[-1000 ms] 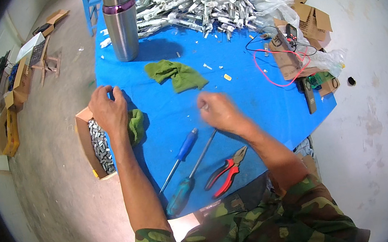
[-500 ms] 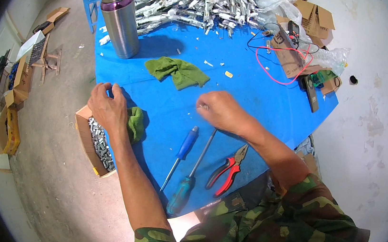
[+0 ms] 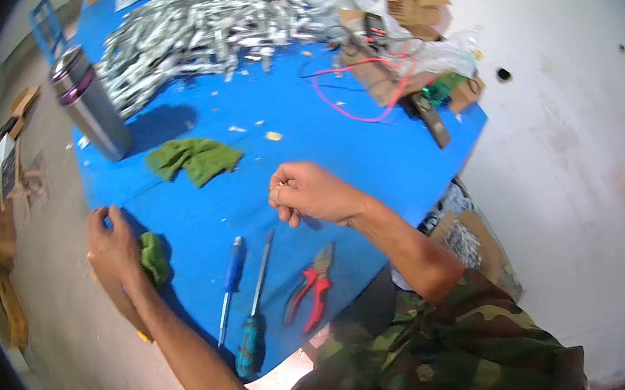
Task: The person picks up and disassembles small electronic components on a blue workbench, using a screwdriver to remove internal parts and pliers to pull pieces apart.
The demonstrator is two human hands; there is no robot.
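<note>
My right hand [image 3: 311, 193] is held above the middle of the blue-covered table [image 3: 369, 154], fingers pinched together. A small pale piece shows at the fingertips, too small to name. At the table's left edge, my left hand [image 3: 113, 248] has its fingers curled; what they hold, if anything, is hidden. A bunched green cloth [image 3: 153, 258] lies just right of it. Between my forearms lie a blue-handled screwdriver [image 3: 234, 267], a longer teal-handled screwdriver [image 3: 249, 345] and red-and-black pliers [image 3: 320, 280]. Another green cloth [image 3: 197, 160] lies farther back.
A steel thermos [image 3: 93, 108] stands at the far left. Behind it spreads a heap of whitish stick-like parts [image 3: 202, 34]. A meter [image 3: 374, 28] with a red cable, plastic bags and cardboard are at the back right. A carton with pale pieces [image 3: 461, 243] sits below the right edge.
The view has swung, so the table appears farther left and tilted. My right hand has turned, bringing the pinched fingers into sight. My left hand stays by the table's left edge.
</note>
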